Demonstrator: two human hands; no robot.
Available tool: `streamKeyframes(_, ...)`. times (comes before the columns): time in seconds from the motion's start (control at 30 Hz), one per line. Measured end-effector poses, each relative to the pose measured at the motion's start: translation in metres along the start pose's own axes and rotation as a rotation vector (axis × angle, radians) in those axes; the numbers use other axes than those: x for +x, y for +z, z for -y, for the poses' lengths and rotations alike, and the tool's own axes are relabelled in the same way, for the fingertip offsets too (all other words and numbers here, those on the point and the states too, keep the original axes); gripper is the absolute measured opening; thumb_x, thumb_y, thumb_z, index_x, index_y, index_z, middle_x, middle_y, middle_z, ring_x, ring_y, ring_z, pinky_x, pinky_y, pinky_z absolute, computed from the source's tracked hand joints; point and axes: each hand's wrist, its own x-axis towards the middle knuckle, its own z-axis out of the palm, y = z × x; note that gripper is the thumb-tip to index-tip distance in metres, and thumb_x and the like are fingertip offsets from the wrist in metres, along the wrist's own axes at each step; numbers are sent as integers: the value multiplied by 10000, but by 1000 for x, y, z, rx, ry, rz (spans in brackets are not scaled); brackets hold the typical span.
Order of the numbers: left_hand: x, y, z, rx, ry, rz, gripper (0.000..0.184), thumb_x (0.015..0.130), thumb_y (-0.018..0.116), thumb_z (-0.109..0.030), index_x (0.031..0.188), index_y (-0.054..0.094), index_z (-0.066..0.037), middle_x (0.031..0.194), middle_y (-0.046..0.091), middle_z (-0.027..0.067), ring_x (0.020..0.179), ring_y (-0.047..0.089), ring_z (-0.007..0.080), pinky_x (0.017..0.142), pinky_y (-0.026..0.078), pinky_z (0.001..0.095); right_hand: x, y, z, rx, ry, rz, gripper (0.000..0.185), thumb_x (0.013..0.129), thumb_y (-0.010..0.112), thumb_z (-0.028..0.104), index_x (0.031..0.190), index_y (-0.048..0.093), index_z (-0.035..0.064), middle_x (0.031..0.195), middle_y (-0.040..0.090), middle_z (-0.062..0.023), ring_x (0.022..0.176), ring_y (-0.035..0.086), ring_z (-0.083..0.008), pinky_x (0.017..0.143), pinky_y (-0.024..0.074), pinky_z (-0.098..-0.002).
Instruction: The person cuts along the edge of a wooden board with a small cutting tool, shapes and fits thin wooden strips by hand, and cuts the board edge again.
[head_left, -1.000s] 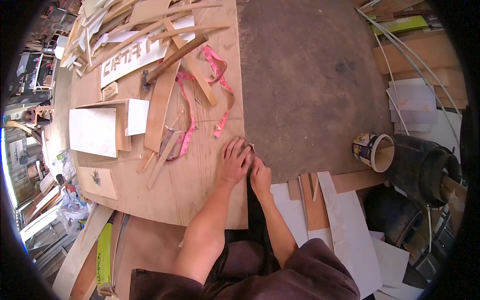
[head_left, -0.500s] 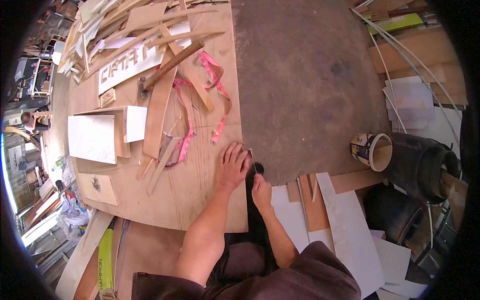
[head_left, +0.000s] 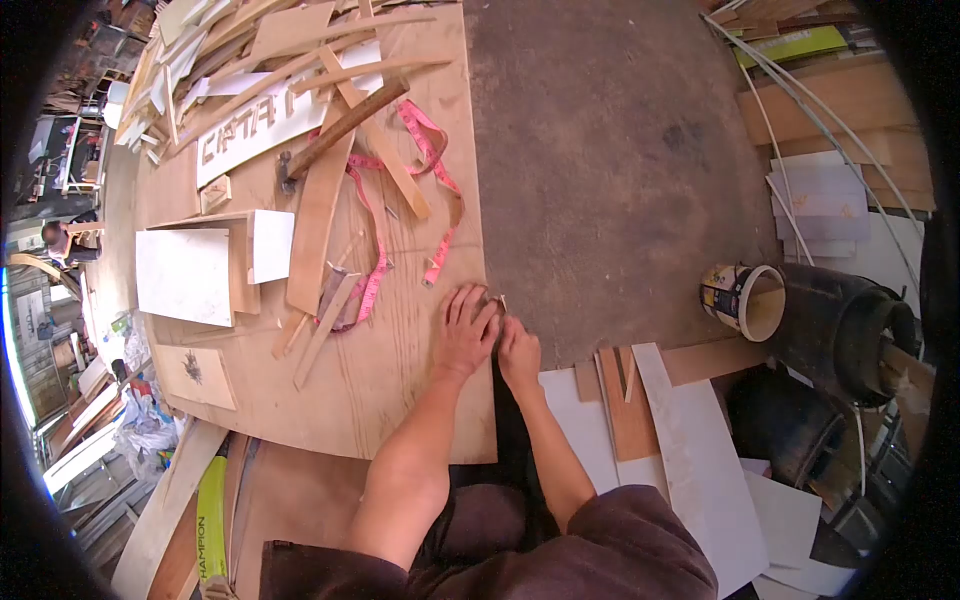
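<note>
Where the brown floor (head_left: 620, 150) is spreading: it is filling the space to the right of the work surface.
Tabletop (head_left: 400, 370): its pale wood is carrying offcuts, tools and both hands' work near its right edge.
White-sided box (head_left: 185, 275): it is lying toward the left side of the tabletop.
Bucket (head_left: 722, 295): it is tilting on the right, its mouth facing sideways beside a dark drum (head_left: 830, 315).
Hammer (head_left: 345, 130): it is resting slantwise over wooden strips, its handle pointing away from the person.
Pink tape (head_left: 371, 292): it is winding loosely around the strips below the hammer.
Left hand (head_left: 465, 340): it is lying palm down at the tabletop's edge, staying almost where it was; its fingertips are reaching the small piece, but how firmly they are gripping is hidden.
Right hand (head_left: 520, 355): it is curling closed just beside the left hand, now sitting higher and nearer than half a second ago; what its fingers are holding, I cannot tell.
Small piece (head_left: 503, 302): it is showing at the tabletop's right edge, by the left fingertips and just above the right hand.
</note>
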Motion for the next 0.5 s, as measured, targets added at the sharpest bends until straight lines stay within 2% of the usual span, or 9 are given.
streamKeyframes(0.07, -1, -3, 1, 11, 17, 9, 243, 877, 613, -212, 1101, 629, -118, 1327, 521, 100, 1343, 412, 283, 1130, 295, 475, 16, 0, 21, 92, -26, -2, 375, 1043, 387, 279, 924, 612, 3, 774, 589, -293, 740, 576, -506, 605, 422, -562)
streamKeyframes(0.23, 3, -3, -1, -8, 1, 11, 255, 864, 632, -202, 1103, 629, -114, 1325, 527, 92, 1338, 422, 279, 1132, 290, 479, -36, -6, -8, 37, -4, 13, 344, 1033, 412, 320, 957, 616, 53, 733, 617, -271, 670, 599, -492, 589, 462, -561)
streamKeyframes(0.3, -6, -6, -3, 6, -5, 24, 257, 862, 634, -199, 1104, 629, -112, 1327, 527, 90, 1337, 424, 278, 1133, 288, 480, -45, -7, -6, -14, 141, 150, 394, 1044, 385, 295, 923, 607, -7, 775, 581, -308, 745, 565, -516, 599, 424, -556)
streamKeyframes(0.37, 0, -3, 0, -31, -3, 6, 238, 867, 612, -179, 1092, 627, -102, 1317, 530, 89, 1325, 427, 272, 1137, 293, 468, -18, 4, -2, 17, 113, 103, 395, 1046, 389, 297, 937, 606, -14, 794, 583, -313, 768, 569, -515, 604, 435, -544)
streamKeyframes(0.43, 3, -6, -1, -25, -7, 3, 243, 868, 610, -177, 1099, 629, -103, 1317, 529, 88, 1328, 423, 272, 1139, 291, 468, 16, -11, 38, 161, 22, 4, 408, 1051, 379, 297, 952, 603, -29, 817, 587, -316, 796, 566, -520, 623, 448, -528)
streamKeyframes(0.47, 0, -9, -2, -35, -4, 7, 249, 870, 609, -174, 1107, 631, -103, 1318, 529, 87, 1331, 419, 271, 1140, 289, 468, 23, -18, 44, 230, 78, 77, 423, 1056, 366, 304, 949, 583, -44, 803, 584, -306, 794, 530, -534, 632, 452, -483)
streamKeyframes(0.5, 0, -8, -1, -38, 6, 6, 249, 870, 609, -174, 1107, 631, -103, 1318, 529, 87, 1331, 419, 271, 1140, 289, 468, 16, -16, 34, 231, 78, 66, 424, 1056, 366, 304, 949, 583, -44, 803, 584, -306, 794, 530, -534, 632, 452, -483)
